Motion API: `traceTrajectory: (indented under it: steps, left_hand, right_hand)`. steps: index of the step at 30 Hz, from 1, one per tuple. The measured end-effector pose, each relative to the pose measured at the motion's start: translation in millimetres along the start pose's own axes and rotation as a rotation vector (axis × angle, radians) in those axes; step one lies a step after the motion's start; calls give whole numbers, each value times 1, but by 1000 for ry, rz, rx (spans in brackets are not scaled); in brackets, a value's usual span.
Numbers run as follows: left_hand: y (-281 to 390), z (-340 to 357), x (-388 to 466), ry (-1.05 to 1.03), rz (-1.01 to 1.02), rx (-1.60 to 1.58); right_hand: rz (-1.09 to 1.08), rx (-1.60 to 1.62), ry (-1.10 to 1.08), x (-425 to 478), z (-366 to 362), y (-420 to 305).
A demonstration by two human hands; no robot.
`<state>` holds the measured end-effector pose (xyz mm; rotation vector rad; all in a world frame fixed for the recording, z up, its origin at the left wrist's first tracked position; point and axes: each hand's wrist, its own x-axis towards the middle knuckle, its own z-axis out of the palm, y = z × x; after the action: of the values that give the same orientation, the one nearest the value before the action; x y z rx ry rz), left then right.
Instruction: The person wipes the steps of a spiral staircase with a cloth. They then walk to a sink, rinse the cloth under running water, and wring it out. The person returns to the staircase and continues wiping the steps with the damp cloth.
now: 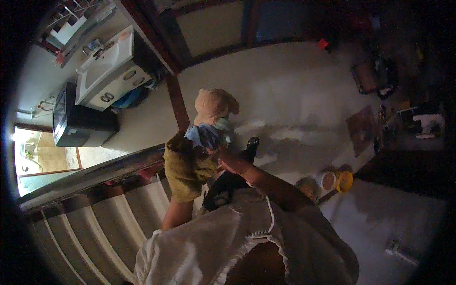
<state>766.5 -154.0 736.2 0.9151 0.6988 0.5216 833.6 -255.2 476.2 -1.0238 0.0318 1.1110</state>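
A mustard-yellow towel drapes over my left forearm and hides my left hand. At its far end are a crumpled blue cloth, a pale green cloth and a fluffy peach-coloured towel, bunched together. My right hand reaches in from the right, its fingers gripping the near side of the blue cloth. How the peach towel is held up cannot be made out. Below my hands show dark legwear and one black shoe.
Left stand a white washbasin on a cabinet, a dark appliance and a lit doorway. Striped fabric lies lower left. Tubs with yellow and white rims stand right. The far right is dark, with a sewing machine.
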Motion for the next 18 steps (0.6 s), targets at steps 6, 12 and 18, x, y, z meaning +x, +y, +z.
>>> traceTrajectory:
  steps: [6,12,18]
  left_hand:
    - [-38,45,21,-151,197,-85]
    - [-102,56,81,-79,254,4]
    - [-134,83,143,-293,184,-243]
  right_hand:
    - [207,-214,-24,-16,-87,-47]
    - [156,-292,-257,95,-197,-102]
    - [-65,-516,-89,130,-256,-136]
